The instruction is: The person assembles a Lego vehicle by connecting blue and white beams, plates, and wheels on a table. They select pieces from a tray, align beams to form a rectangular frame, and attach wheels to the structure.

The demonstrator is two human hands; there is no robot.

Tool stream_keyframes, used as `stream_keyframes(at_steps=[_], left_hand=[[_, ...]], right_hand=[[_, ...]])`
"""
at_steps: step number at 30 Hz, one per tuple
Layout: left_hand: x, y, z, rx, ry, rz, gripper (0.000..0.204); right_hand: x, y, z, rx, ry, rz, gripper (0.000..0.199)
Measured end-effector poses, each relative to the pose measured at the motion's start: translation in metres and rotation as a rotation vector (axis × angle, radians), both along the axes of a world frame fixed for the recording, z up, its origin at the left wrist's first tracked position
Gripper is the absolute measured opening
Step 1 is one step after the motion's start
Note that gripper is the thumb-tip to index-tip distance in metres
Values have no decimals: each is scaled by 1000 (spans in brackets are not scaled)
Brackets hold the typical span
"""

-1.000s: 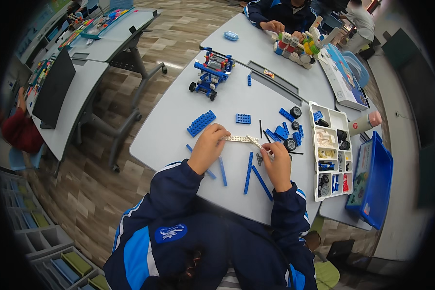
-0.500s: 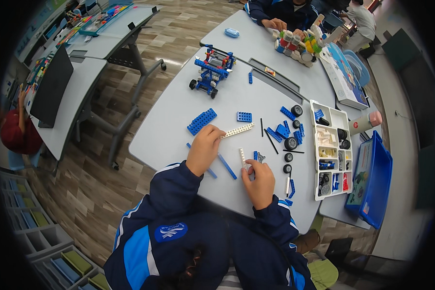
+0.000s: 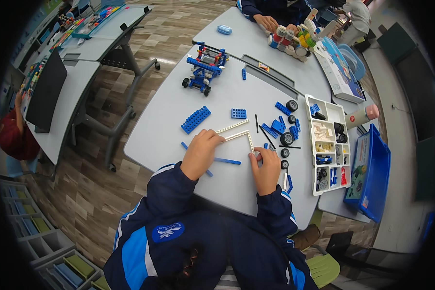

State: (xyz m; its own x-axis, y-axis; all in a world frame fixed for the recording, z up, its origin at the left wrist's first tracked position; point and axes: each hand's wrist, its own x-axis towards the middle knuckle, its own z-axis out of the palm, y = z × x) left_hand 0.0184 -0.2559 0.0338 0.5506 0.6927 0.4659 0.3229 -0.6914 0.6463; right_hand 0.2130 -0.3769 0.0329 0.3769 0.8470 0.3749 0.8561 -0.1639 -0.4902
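My left hand [image 3: 201,153] pinches the near end of a white toy building beam [image 3: 237,136] with a row of holes. A second white beam [image 3: 233,126] lies just beyond it, next to my fingertips. My right hand [image 3: 267,169] grips a shorter white beam [image 3: 250,142], its far end meeting the left beam's tip at a corner. Whether the two are joined I cannot tell. A long blue beam [image 3: 227,161] lies between my hands, partly behind the left one. Beyond them are a curved blue studded piece [image 3: 196,119] and a blue block [image 3: 238,113].
A blue wheeled model [image 3: 205,70] stands at the far left. Wheels [image 3: 287,139], blue pieces and black axles [image 3: 268,137] lie on the right, before a white sorting tray [image 3: 310,169] and blue bin [image 3: 379,183]. Across the table, another person's hand [image 3: 266,22] is near a colourful model [image 3: 290,43].
The right-hand beam has risen to meet the left-hand beam's tip. White beams that lay side by side at my left hand are now apart. The long blue beam has swung nearly level.
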Motion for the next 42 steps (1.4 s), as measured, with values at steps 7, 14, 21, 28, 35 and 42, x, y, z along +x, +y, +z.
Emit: stream_keyframes(at_steps=[7,14,21,28,35,42], left_hand=[[8,2,-1,50,7,54,25],[13,5,-7,-19,16,56,17],[12,2,-9,-29,18,73,14],[12,2,-9,-47,17,70,13],[10,2,9,-39,43,36,23],[51,8,26,1,18,-118,33]], right_hand=[[0,0,0,24,-7,1,16],[1,-3,-2,28,1,-5,15],[2,-2,-3,82,-12,-9,12],[2,0,-5,102,-16,-30,11],[2,-1,-7,89,-13,-41,11],[2,-2,-8,78,-5,-44,12]])
